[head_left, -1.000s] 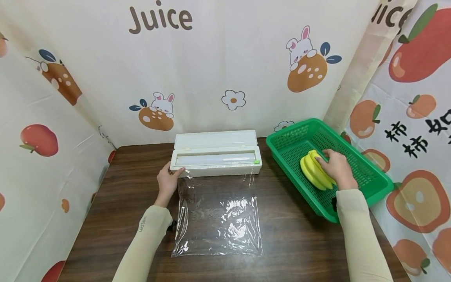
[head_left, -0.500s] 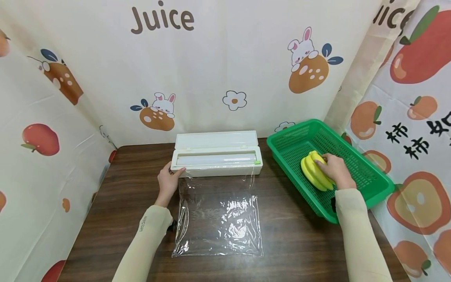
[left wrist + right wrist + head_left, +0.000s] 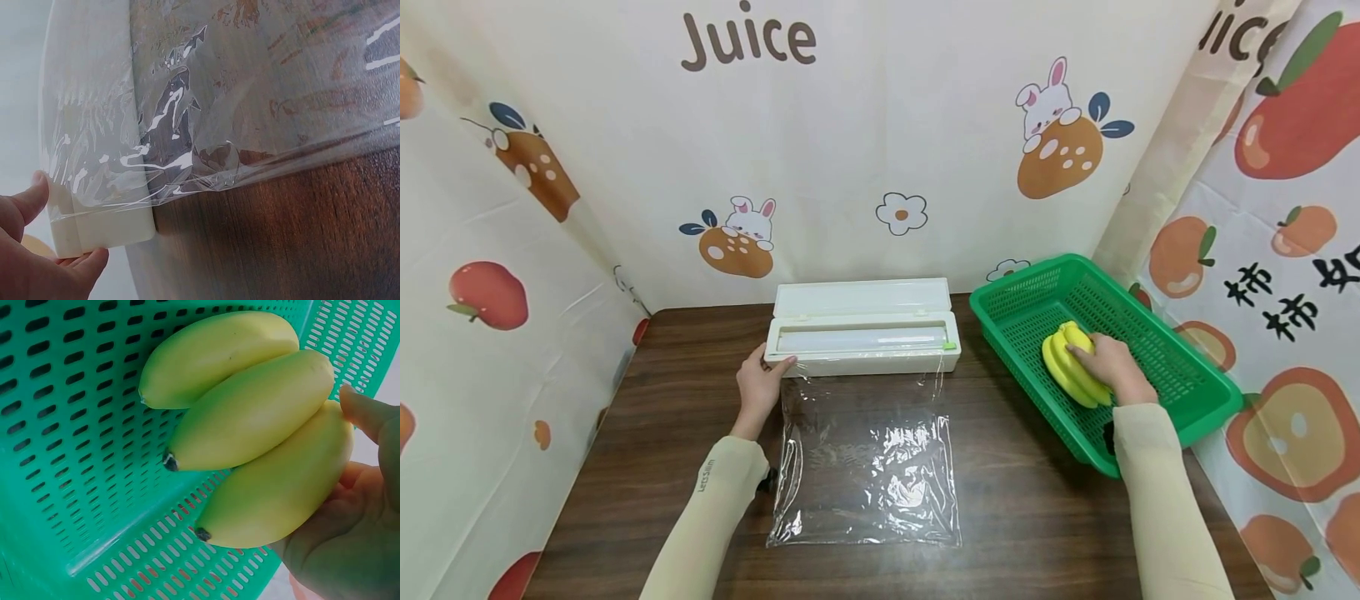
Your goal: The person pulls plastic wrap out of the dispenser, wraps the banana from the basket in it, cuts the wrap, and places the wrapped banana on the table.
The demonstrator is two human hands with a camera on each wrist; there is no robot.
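Note:
My right hand (image 3: pixel 1111 364) grips a bunch of yellow bananas (image 3: pixel 1070 371) inside the green basket (image 3: pixel 1026 379). In the right wrist view the thumb lies on the near side of the bananas (image 3: pixel 250 419), with the fingers curled beneath. My left hand (image 3: pixel 758 382) holds the left end of a white cling film box (image 3: pixel 857 367), thumb on its front and fingers at its end. The box's lid (image 3: pixel 861 298) stands raised at the back. Clear cling film (image 3: pixel 865 483) stretches from the box toward me over the tabletop, wrinkled and shiny.
The dark wooden table (image 3: pixel 1022 533) runs up to a printed curtain (image 3: pixel 850 125) at the back, with more printed cloth at both sides. A small green slider (image 3: pixel 950 346) sits at the box's right end. The basket stands at the table's right side.
The right hand closes slightly more around the bananas, shifting a little left over them. The left hand and box stay put; the head view drifts slightly.

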